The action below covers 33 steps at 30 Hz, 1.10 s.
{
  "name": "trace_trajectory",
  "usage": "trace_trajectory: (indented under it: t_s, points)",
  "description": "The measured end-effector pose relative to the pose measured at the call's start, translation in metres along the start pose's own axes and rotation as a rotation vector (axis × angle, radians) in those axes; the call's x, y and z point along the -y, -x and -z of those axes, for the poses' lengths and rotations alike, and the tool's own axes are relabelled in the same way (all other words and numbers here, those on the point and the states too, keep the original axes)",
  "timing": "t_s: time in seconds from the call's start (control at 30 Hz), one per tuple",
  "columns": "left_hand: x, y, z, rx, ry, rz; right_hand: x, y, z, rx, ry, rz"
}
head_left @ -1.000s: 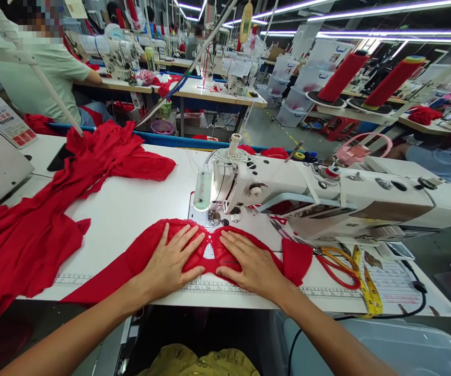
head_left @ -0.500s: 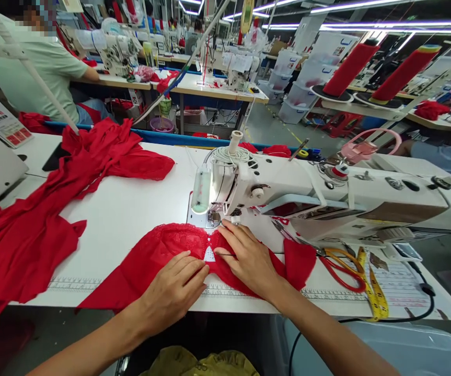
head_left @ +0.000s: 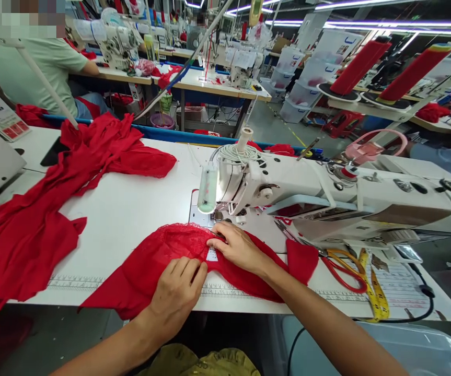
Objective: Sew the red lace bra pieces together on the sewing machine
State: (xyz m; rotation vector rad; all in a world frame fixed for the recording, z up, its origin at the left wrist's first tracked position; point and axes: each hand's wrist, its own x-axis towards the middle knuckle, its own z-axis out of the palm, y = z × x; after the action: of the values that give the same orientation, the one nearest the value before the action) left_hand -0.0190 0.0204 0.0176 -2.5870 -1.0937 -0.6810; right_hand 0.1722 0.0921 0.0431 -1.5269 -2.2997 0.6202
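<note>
Resting L hand [head_left: 178, 292], fingers bent together, on red bra [head_left: 142, 261] lying L-R. Resting R hand [head_left: 236, 248] nearer sewing mach. [head_left: 288, 177]; can't tell if pinching.

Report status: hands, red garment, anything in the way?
Left hand on red garment, near edge; right hand at its centre. Garment spread before sewing machine. Scissors to the right, apart from both hands.
</note>
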Motion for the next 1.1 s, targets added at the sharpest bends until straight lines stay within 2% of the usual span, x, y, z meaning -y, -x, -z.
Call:
trace_trajectory:
  t_s: [0.17, 0.37, 0.5, 0.63, 0.73, 0.83, 0.9, 0.97, 1.1]
  points:
    - [-0.004, -0.005, -0.004, -0.104, -0.104, -0.027, 0.001, 0.001, -0.012, -0.074, 0.057, -0.004]
    - [-0.012, -0.004, -0.005, -0.101, -0.132, -0.010, 0.006, 0.002, -0.029, -0.156, 0.132, -0.039]
    - [-0.015, -0.001, -0.003, -0.100, -0.133, -0.007, 0.007, -0.001, -0.030, -0.162, 0.148, -0.053]
    - [-0.018, 0.008, 0.001, -0.075, -0.192, -0.019, 0.004, -0.002, -0.020, -0.137, 0.143, -0.030]
    - [-0.016, 0.013, 0.006, -0.012, -0.010, 0.042, 0.007, 0.010, -0.009, -0.155, 0.114, 0.044]
    - [-0.009, 0.012, 0.007, -0.015, 0.362, 0.231, 0.012, 0.033, -0.004, -0.304, 0.081, 0.143]
    - [-0.002, 0.011, 0.003, -0.029, 0.523, 0.337, 0.012, 0.048, -0.007, -0.303, 0.089, 0.205]
    - [0.006, 0.009, -0.004, 0.030, 0.509, 0.343, 0.009, 0.057, -0.011, -0.222, 0.141, 0.243]
    - [0.027, 0.008, -0.016, 0.248, 0.267, 0.255, -0.003, 0.060, -0.019, -0.147, 0.271, 0.211]
